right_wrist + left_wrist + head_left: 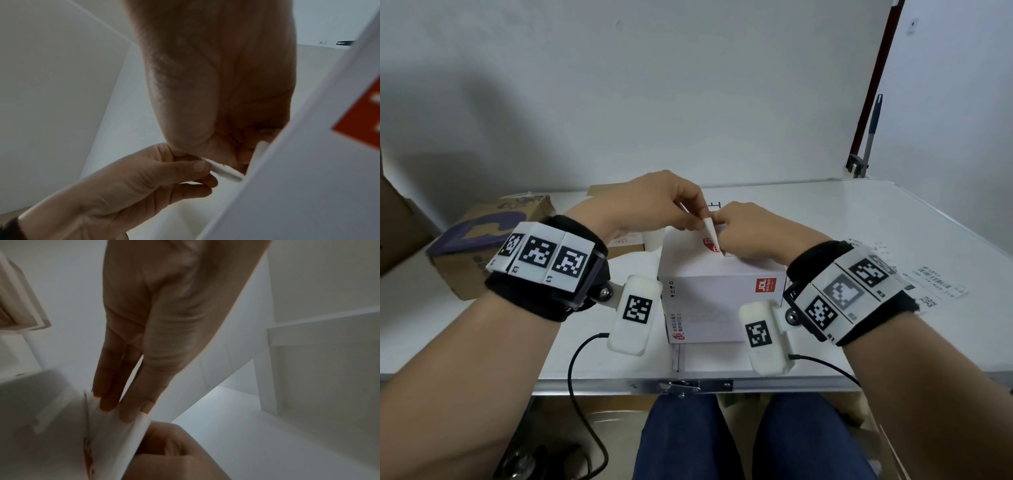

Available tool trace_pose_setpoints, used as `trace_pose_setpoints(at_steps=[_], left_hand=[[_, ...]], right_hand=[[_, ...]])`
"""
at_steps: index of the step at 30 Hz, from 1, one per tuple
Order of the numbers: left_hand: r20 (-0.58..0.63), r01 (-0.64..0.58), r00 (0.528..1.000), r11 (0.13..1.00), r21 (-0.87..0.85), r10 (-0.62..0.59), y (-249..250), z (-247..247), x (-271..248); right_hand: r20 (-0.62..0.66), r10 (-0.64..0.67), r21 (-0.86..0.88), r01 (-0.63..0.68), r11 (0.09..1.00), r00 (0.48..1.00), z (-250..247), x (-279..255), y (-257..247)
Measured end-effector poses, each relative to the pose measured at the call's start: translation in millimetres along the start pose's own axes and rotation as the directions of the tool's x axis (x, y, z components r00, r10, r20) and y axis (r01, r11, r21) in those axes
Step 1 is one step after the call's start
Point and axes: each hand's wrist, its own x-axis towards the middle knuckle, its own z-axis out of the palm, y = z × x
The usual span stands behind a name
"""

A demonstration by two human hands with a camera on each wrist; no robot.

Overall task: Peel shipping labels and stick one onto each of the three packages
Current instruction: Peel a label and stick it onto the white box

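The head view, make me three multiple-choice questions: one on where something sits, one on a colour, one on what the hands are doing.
1. Where do the loose printed barcode labels lie on the white tabletop?
A. to the right of the white cardboard box
B. on the brown carton
C. on the floor

2. What colour is the square logo on the white cardboard box?
A. green
B. red
C. yellow

3. What are the left hand and right hand doing?
A. resting flat on the table
B. lifting the box
C. both pinching a small white label sheet

Answers: 1 A, they lie past the right wrist; 2 B, a red patch on the box side; 3 C, fingertips meet on the sheet above the box.
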Motion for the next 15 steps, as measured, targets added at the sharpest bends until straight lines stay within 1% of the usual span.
trace_pose_setpoints(at_steps=[4,8,10,15], left_hand=[[0.033,-0.010,0.999,1.000,0.011,0.009,-2,-3,-1],[0.012,-0.024,1.000,0.998,0.065,0.024,-17,1,-10],[0.024,-0.038,0.999,0.998,0.053,0.036,-26,4,-13],[0.067,-0.020,0.998,0.996,0.083,0.014,-32,5,-18]], right_hand=[[0.011,0.005,0.012,-0.005,1.000,1.000,-2,-4,-1],[0.009,0.028,0.018,-0.028,0.999,1.000,-3,-8,-3],[0.003,0.043,0.010,-0.043,0.999,0.999,-2,-7,-5],[0.002,0.059,0.007,-0.059,0.998,0.998,-2,-8,-5]])
